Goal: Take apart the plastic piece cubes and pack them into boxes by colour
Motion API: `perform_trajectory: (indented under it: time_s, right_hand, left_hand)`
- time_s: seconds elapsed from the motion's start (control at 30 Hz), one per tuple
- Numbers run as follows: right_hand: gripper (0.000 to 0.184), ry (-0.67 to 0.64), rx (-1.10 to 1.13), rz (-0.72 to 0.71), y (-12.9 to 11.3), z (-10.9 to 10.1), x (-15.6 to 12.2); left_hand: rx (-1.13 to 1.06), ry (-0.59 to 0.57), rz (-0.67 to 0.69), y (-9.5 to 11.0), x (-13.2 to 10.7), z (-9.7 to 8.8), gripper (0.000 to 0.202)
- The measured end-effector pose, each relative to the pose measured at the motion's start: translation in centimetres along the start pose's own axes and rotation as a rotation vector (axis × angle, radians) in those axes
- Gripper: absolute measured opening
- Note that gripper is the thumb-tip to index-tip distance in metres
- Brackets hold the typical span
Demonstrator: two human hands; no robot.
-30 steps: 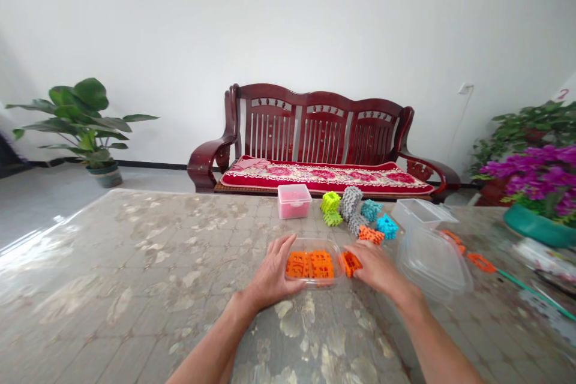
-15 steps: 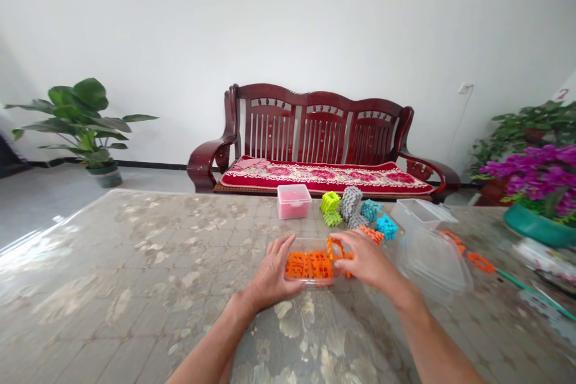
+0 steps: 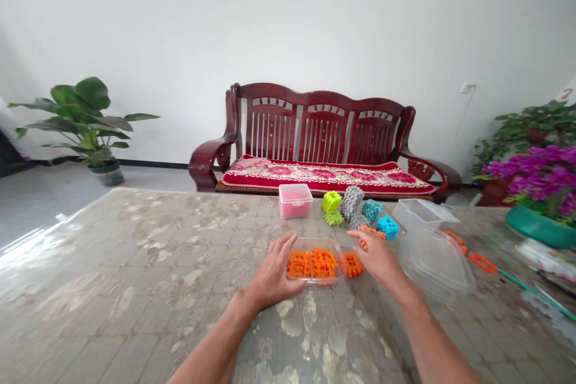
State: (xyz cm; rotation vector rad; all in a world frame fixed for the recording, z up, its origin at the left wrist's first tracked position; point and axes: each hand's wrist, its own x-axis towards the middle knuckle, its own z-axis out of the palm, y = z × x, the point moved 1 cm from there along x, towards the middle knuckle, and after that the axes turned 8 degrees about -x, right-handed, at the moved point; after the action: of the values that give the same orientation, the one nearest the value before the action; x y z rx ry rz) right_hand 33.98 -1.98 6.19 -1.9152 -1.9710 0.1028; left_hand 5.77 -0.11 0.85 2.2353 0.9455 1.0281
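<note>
A clear plastic tub (image 3: pixel 338 267) on the table in front of me holds several orange interlocking pieces (image 3: pixel 312 263). My left hand (image 3: pixel 272 271) grips the tub's left side, fingers curled round its rim. My right hand (image 3: pixel 380 257) lies just right of the tub, fingers spread, resting beside loose orange pieces (image 3: pixel 352 264) on the table. More orange pieces (image 3: pixel 371 230) lie just beyond its fingertips.
Behind stand a pink lidded box (image 3: pixel 294 200) and piles of yellow-green (image 3: pixel 332 203), grey (image 3: pixel 352 206) and blue (image 3: pixel 381 220) pieces. Clear containers and lids (image 3: pixel 434 255) sit at right, with purple flowers (image 3: pixel 537 179) in a green pot. A wooden bench (image 3: pixel 321 144) stands beyond the table.
My right hand lifted an orange piece over the tub half a second ago, then moved back right to the loose pieces on the table. My left hand stayed on the tub.
</note>
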Motion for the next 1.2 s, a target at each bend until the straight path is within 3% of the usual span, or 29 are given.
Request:
perform_trajectory:
  time_s: [0.17, 0.27, 0.43, 0.57, 0.67, 0.77, 0.97, 1.07, 1.2]
  right_hand:
    - [0.058, -0.257, -0.140, -0.021, 1.6, 1.0, -0.6]
    - [0.055, -0.299, -0.180, -0.071, 1.1, 1.1, -0.9]
    - [0.049, -0.273, -0.212, -0.073, 0.9, 0.6, -0.8]
    - [0.049, -0.158, -0.214, 0.040, 0.6, -0.7, -0.4]
    - [0.051, -0.044, -0.121, 0.025, -1.4, -1.9, -0.3]
    - [0.053, -0.045, -0.042, -0.117, -4.8, -2.3, -0.3]
    - [0.052, -0.098, -0.060, -0.344, -9.6, 0.5, 0.1]
    - [0.054, -0.050, -0.051, -0.371, -9.9, 1.9, 0.2]
    - [0.048, 0.052, 0.005, -0.263, -8.4, 1.9, 0.0]
  left_hand:
    - [0.003, 0.004, -0.007, -0.1, -0.1, 0.0, 0.094]
    - [0.009, 0.002, -0.003, -0.1, -0.1, 0.0, 0.093]
    - [0.012, 0.004, -0.005, 0.0, -0.1, 0.0, 0.093]
    - [0.003, 0.008, 0.000, 0.1, -0.1, 0.0, 0.093]
    - [0.006, 0.010, 0.005, 0.0, -0.1, 0.0, 0.094]
    - [0.014, 0.021, 0.004, 0.0, -0.1, 0.1, 0.095]
    - [0.010, 0.029, 0.011, 0.0, 0.0, 0.2, 0.098]
    - [0.009, 0.028, 0.007, -0.1, 0.0, 0.3, 0.098]
    - [0.003, 0.027, 0.007, 0.0, 0.0, 0.2, 0.096]
